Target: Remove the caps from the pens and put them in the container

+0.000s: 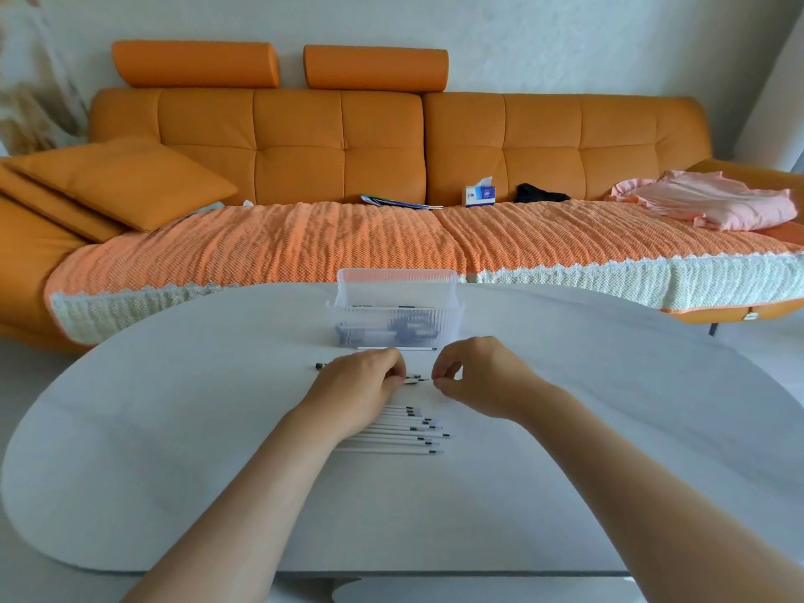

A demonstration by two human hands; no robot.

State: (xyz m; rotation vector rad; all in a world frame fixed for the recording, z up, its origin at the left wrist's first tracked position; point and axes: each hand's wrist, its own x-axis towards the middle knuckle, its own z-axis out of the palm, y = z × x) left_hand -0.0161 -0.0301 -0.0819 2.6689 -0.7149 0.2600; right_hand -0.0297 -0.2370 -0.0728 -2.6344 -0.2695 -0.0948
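Two hands hold one pen just above a white desk, in front of a clear container.

The left hand (365, 376) has its fingers curled round the barrel of the pen (415, 379). The right hand (474, 376) pinches thumb and forefinger on the pen's tip end; the cap itself is too small to make out. The container (396, 276) stands just beyond the hands, with pens already inside. A row of pens (409, 433) lies on the desk (174, 428), partly under the left forearm. A sharp pull could make the small cap spring from the pinch and roll off the smooth desk. The forearm could also nudge the row and scatter it. A bared tip might mark the white surface.
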